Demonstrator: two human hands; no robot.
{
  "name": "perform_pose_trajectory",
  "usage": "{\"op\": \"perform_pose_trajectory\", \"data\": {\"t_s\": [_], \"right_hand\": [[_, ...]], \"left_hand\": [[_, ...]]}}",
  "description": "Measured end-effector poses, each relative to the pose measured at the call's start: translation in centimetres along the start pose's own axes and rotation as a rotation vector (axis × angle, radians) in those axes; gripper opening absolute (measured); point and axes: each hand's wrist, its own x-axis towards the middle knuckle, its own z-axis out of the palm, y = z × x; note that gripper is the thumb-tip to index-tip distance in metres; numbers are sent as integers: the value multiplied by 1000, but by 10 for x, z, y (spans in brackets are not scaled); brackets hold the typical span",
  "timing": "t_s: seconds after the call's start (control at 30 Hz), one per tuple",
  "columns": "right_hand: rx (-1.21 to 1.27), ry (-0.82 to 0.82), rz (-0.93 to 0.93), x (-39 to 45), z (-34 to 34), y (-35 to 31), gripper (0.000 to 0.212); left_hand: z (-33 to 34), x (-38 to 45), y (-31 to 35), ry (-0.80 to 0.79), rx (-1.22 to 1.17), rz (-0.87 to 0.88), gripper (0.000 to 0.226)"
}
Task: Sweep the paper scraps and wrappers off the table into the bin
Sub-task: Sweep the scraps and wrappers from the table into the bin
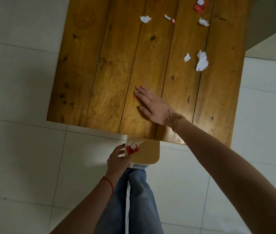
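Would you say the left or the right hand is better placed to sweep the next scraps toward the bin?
Right: the right hand lies flat on the table, nearest the white scraps. The left hand holds the bin.

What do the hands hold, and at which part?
The left hand holds the bin by its left rim. The right hand lies flat on the table, holding nothing.

Wooden table (110,68) bears paper scraps (202,60), wrappers (199,5).
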Motion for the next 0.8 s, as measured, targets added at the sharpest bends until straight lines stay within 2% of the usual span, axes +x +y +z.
{"op": "perform_pose_trajectory", "data": {"t_s": [0.13,0.27,0.4,0.57,0.7,0.8], "right_hand": [[59,3,1,-32,16,-17,60],[95,-9,-22,-58,29,-32,58],[103,-38,-63,-90,48,-50,62],[134,-47,-94,-127,70,-76,55],[158,-62,-49,-149,78,-90,53],[196,13,20,-160,71,-101,51]], "left_hand": [[1,-4,-3,3,-72,-3,49],[3,-7,-4,11,-108,4,70],[1,-6,-11,19,-63,33,45],[0,-10,-19,22,-69,28,40],[-3,-20,-26,24,-78,8,40],[-8,-35,-27,32,-73,12,35]]}}
